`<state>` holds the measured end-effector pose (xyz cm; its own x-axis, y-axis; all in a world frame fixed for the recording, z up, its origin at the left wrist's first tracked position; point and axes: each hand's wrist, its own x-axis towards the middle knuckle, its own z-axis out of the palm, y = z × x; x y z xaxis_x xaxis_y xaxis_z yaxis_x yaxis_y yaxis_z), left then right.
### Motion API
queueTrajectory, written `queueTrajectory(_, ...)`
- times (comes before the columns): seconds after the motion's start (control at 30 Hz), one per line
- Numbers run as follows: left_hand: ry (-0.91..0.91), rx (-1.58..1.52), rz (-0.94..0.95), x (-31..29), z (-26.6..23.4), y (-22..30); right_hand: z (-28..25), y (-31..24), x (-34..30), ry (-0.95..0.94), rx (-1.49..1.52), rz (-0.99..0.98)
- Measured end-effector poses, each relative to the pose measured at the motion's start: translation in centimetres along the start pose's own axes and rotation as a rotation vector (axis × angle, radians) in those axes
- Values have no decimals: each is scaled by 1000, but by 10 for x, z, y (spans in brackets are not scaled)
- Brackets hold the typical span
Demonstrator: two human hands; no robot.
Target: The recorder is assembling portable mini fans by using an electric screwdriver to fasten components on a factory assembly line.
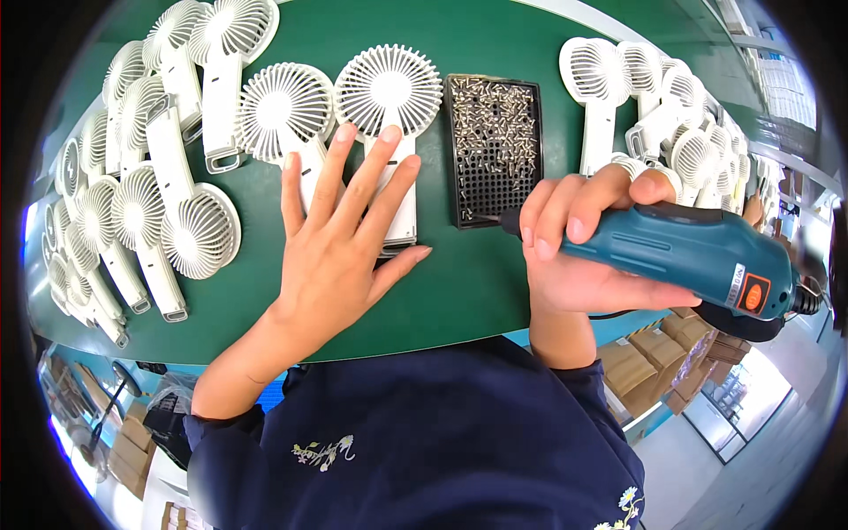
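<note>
My left hand (344, 212) lies with its fingers spread over the handles of two white handheld fans. One is the left fan (281, 110); beside it is the right fan (389, 88), both lying flat with their round grilles pointing away from me. In my right hand (574, 230) is a teal electric screwdriver (680, 252), held nearly level with its tip toward the left. That tip is at the near end of a black screw tray (457, 190), whose perforated bed carries many small metal screws. Whether a screw sits on the tip I cannot tell.
More white fans (140, 208) lie piled along the left of the green table (353, 329). Another group of fans (599, 75) stands at the right, beyond the screwdriver. Cardboard boxes (649, 362) are below the table's edge at the right.
</note>
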<state>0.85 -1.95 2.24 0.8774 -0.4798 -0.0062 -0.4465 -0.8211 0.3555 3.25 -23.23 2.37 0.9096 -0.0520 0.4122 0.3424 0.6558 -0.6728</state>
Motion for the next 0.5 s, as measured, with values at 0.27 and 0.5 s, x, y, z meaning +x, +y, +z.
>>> queueTrajectory(0.27,409,-345,210,8,-3,5,18,-18,8,-74,12,-56)
queueTrajectory(0.5,374,-473,233,12,2,6,27,-21,7,-31,149,48)
